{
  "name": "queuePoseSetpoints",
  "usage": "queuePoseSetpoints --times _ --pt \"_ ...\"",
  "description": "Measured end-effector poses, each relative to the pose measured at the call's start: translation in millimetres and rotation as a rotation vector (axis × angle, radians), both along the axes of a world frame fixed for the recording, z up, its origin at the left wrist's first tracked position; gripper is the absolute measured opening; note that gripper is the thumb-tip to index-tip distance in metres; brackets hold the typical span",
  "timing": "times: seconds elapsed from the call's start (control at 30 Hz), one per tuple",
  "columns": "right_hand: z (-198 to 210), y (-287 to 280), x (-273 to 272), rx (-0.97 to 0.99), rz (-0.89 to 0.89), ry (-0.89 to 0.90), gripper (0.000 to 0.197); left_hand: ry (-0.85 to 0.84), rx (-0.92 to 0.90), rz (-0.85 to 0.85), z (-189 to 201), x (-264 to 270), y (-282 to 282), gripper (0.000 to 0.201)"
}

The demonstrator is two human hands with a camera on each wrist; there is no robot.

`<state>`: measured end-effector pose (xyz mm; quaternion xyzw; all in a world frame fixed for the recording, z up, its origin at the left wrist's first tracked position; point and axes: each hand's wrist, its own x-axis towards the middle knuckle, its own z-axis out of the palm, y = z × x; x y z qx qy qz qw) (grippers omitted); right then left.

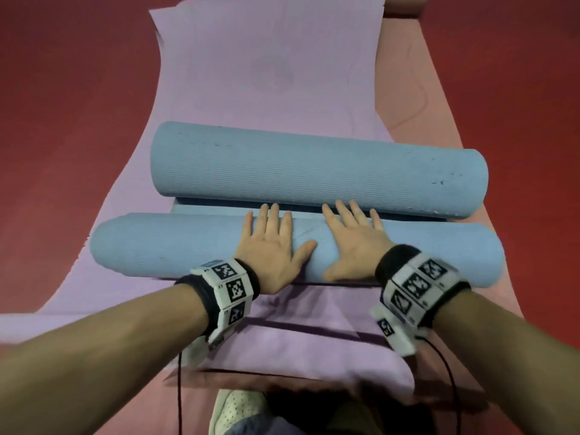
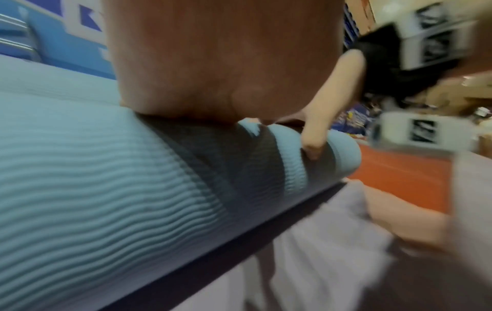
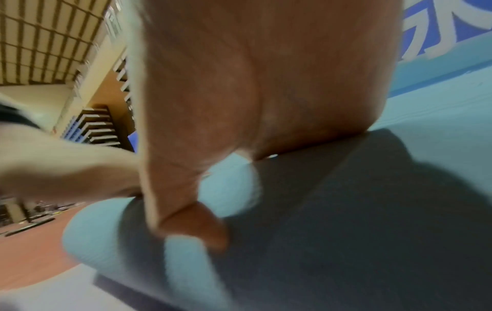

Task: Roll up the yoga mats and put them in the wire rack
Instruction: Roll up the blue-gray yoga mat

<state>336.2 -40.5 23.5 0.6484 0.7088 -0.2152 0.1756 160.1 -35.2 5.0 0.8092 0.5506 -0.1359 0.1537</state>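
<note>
While both palms lie flat on it, the near blue roll (image 1: pixel 282 246) sits across the lilac mat (image 1: pixel 266 73), close to that mat's near end, in the head view. The left hand (image 1: pixel 273 246) and right hand (image 1: pixel 354 243) rest side by side at the roll's middle, fingers straight and spread, grasping nothing. That flat press looks meant to drive the roll forward evenly and keep it tight. Just beyond the fingertips a narrow strip of unrolled blue shows, then a second blue roll (image 1: pixel 317 171) lying parallel; whether the two are ends of one mat I cannot tell. A pink mat (image 1: pixel 439 98) lies along the lilac mat's right edge on the red floor (image 1: pixel 62 89). No wire rack is visible here.

From the left wrist, the heel of the left hand (image 2: pixel 213 63) bears on the ribbed blue roll (image 2: pixel 106 189), with the right hand's thumb (image 2: pixel 314 138) draped over it further along.

From the right wrist, blurred, the right hand (image 3: pixel 266 84) presses the blue roll (image 3: pixel 346 231), thumb lying loose on it; stacked shelving stands behind.
</note>
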Motion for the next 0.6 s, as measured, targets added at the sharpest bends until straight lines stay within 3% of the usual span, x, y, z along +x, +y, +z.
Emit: queuePoseSetpoints --times 0.07,0.23,0.33,0.6 --pt "-2.8 -15.5 -3.2 0.133 -0.016 0.005 0.118 -0.055 -0.002 0.027 -2.1 2.5 19.5 0.084" --pt "-19.3 -46.3 -0.4 0.322 0.017 0.042 0.119 -0.105 0.064 0.043 -9.3 8.4 40.1 0.081" --pt "-20.8 -37.5 2.8 0.302 0.029 0.036 0.124 -0.122 0.111 0.030 -11.8 8.5 43.5 0.094" --pt "-15.3 -6.4 1.6 0.247 0.041 -0.105 0.128 -0.092 0.184 -0.069 -13.7 2.5 34.4 0.093"
